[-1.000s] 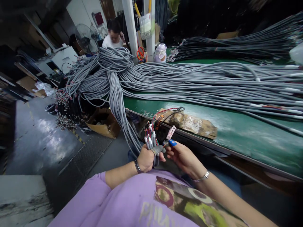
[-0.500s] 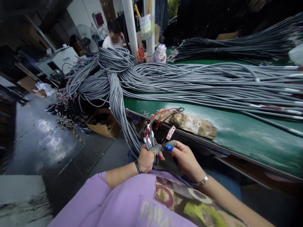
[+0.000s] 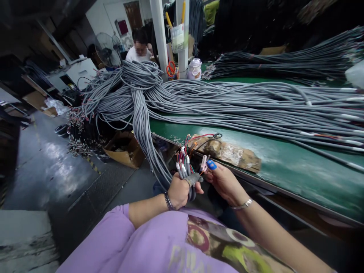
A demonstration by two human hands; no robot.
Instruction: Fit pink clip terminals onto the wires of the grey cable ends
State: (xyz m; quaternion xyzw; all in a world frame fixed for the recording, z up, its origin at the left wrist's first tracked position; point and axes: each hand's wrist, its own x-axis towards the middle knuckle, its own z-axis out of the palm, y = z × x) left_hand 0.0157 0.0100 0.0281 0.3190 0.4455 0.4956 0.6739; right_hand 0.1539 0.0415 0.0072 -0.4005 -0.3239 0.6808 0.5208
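Note:
My left hand (image 3: 179,189) is wrapped round a bundle of grey cables (image 3: 146,136), which hangs off the table beside it. Their ends stand up above the fist, with white sleeves (image 3: 183,167) and thin red, white and green wires (image 3: 184,149) fanning out. Grey tape covers my left thumb. Close by on the right, my right hand (image 3: 224,182) has thumb and fingers drawn together, with blue tape (image 3: 211,164) on the thumb. A small pink piece (image 3: 204,163) shows beside that thumb; whether the fingers hold it is unclear. An orange wire (image 3: 202,173) lies between the hands.
On the green table (image 3: 284,151) lies a long spread of grey cables (image 3: 241,98), with dark cables (image 3: 273,62) behind. A tape-wrapped wooden block (image 3: 233,151) sits at the near edge. A cardboard box (image 3: 125,149) stands below. A person (image 3: 139,49) sits at the back.
My right hand has shifted slightly away from my left, its blue-taped thumb rising beside the pink piece. The left hand keeps its hold on the grey cables. The view has tilted slightly.

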